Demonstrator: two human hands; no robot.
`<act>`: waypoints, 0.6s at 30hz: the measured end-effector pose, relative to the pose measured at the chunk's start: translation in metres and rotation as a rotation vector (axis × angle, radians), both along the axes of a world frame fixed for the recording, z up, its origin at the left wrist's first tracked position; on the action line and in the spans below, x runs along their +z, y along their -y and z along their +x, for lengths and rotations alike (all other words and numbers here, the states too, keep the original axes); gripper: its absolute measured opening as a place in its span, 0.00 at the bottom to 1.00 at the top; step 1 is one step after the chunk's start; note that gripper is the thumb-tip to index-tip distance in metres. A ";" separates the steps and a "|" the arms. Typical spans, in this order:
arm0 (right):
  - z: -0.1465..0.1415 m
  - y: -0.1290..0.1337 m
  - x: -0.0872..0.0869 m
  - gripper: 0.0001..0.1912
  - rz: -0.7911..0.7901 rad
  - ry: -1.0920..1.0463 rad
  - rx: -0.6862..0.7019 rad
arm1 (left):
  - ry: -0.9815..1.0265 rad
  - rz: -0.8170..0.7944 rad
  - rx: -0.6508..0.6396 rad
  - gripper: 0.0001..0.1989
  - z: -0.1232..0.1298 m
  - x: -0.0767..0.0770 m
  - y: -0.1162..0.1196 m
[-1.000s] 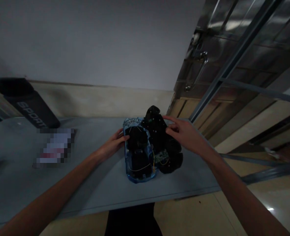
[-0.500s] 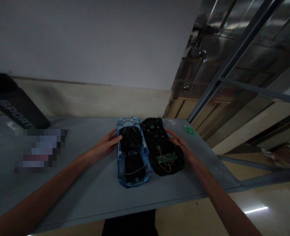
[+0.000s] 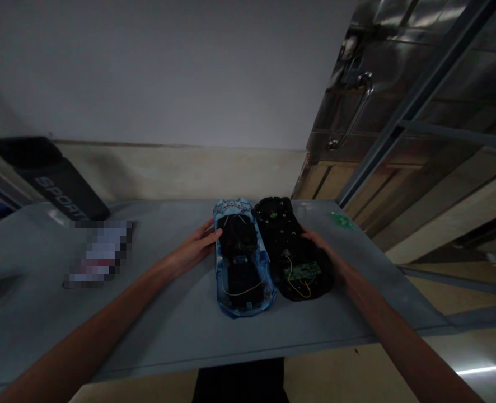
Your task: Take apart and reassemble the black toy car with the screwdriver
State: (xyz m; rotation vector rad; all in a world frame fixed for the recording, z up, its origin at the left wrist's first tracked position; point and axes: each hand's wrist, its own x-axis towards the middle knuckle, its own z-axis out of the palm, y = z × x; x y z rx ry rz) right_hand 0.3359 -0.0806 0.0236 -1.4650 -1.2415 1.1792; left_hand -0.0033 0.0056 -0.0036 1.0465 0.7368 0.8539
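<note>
A blue toy car body shell (image 3: pixel 223 282) lies upside down on the table, its dark inside and a thin pale wire facing up. My left hand (image 3: pixel 200 244) is closed on its left side, thumb over the rim and fingers partly hidden beneath. Close against the shell's right side lies the black toy car chassis (image 3: pixel 279 238), with a green circuit board (image 3: pixel 302 271) and yellow wires showing. My right hand (image 3: pixel 321 246) holds the chassis by its right edge; some of its fingers are hidden behind it.
On the grey table (image 3: pixel 168 330) a black bottle marked SPORT (image 3: pixel 69 187) leans at the left, near a blurred-out flat item (image 3: pixel 101 252). A small green piece (image 3: pixel 342 220) lies at the far right. Behind are a wall (image 3: pixel 181 168) and a metal frame post (image 3: pixel 382 151).
The camera view has turned left, so everything appears shifted right. Both hands keep their hold on the shell and the chassis. The right hand's fingers sit slightly lower along the chassis edge.
</note>
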 end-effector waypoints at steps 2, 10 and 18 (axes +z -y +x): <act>-0.001 0.000 -0.001 0.23 -0.106 -0.155 -0.011 | -0.004 -0.008 -0.001 0.31 0.000 0.001 0.000; 0.002 -0.001 -0.008 0.15 -0.155 -0.187 -0.076 | -0.024 0.009 -0.003 0.32 0.000 0.002 -0.003; 0.005 -0.014 -0.014 0.12 -0.071 -0.209 -0.136 | -0.026 0.067 -0.046 0.29 -0.001 0.003 -0.004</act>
